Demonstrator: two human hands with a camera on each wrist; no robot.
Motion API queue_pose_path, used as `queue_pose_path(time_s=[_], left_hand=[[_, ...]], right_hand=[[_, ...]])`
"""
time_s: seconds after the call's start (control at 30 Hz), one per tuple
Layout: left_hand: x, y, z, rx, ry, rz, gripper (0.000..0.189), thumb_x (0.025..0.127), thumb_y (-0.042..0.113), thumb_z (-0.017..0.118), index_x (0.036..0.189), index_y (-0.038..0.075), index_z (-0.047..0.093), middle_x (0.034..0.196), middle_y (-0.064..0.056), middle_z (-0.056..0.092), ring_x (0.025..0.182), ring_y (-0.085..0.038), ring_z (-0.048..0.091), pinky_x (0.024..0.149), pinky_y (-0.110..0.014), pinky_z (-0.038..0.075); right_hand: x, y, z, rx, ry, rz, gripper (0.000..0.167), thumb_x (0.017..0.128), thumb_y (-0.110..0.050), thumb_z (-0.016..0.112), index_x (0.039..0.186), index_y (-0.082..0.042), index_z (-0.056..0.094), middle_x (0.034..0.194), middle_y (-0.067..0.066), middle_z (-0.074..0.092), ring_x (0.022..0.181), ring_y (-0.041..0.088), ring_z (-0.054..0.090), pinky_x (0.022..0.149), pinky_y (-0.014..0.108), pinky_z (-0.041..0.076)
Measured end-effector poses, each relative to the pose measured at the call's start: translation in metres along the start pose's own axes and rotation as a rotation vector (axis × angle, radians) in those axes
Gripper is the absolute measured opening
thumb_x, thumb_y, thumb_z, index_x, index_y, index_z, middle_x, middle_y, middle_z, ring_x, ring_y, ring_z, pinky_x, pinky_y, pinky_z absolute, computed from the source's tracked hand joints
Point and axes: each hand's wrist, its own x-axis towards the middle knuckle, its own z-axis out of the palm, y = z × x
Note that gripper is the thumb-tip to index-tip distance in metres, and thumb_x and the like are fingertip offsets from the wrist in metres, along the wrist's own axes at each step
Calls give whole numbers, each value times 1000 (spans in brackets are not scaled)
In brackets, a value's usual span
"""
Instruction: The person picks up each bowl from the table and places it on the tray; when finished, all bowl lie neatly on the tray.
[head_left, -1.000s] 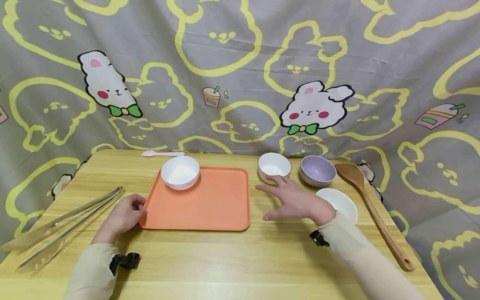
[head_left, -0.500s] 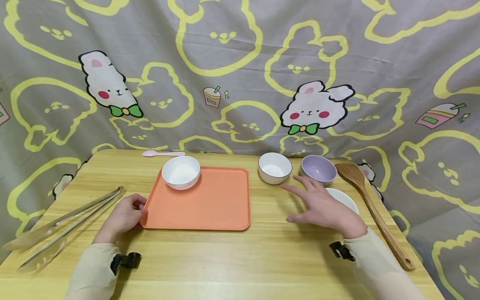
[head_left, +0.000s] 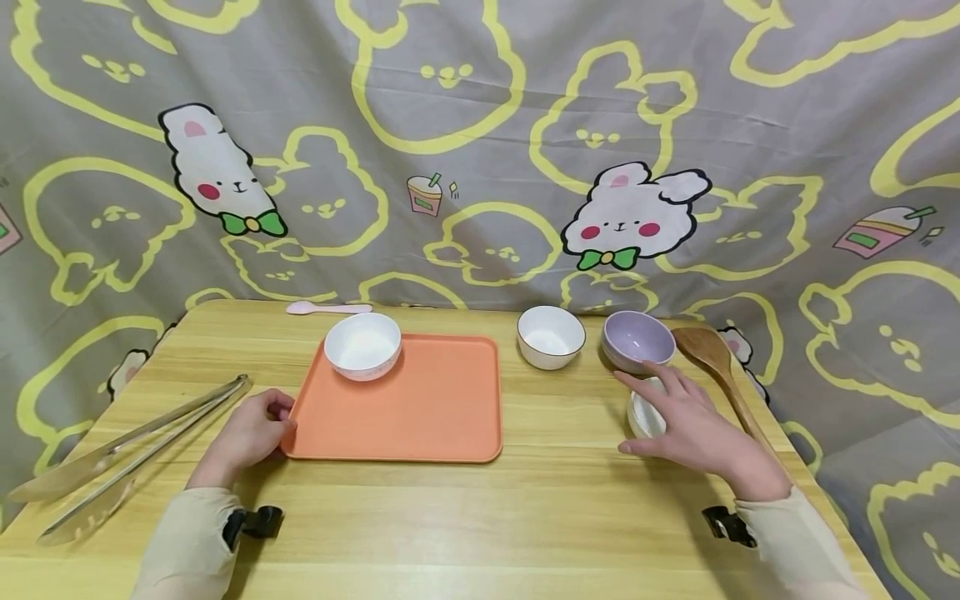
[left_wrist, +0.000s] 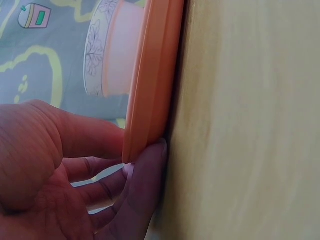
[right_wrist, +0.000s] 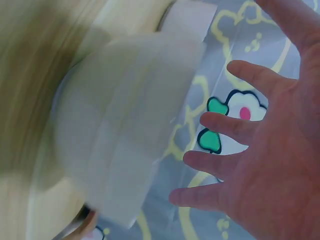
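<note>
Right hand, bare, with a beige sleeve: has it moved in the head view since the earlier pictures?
Yes, rightward: the right hand first overlapped the round white bowl with the dark rim and now lies well right of it.

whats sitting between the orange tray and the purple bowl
A white bowl with a dark rim: the head view shows it between the orange tray and the purple bowl, touching neither.

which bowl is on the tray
The floral-sided white bowl, at the far left corner of the orange tray. The dark-rimmed white bowl, the purple bowl and the off-white bowl by the right hand are off the tray, to its right.
</note>
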Motion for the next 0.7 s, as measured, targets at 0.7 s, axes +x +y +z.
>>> queue_pose_path(time_s=[0.7], left_hand=[[0,-1,0,-22,-13,-17,25,87,-5,55,110,-14,51,89,-15,51,66,-22,57,51,-37,56]], right_hand=[[-13,32,10,45,-58,129,97,74,-53,80,151,-13,36,147,33,19,125,63,21,85,74,36]])
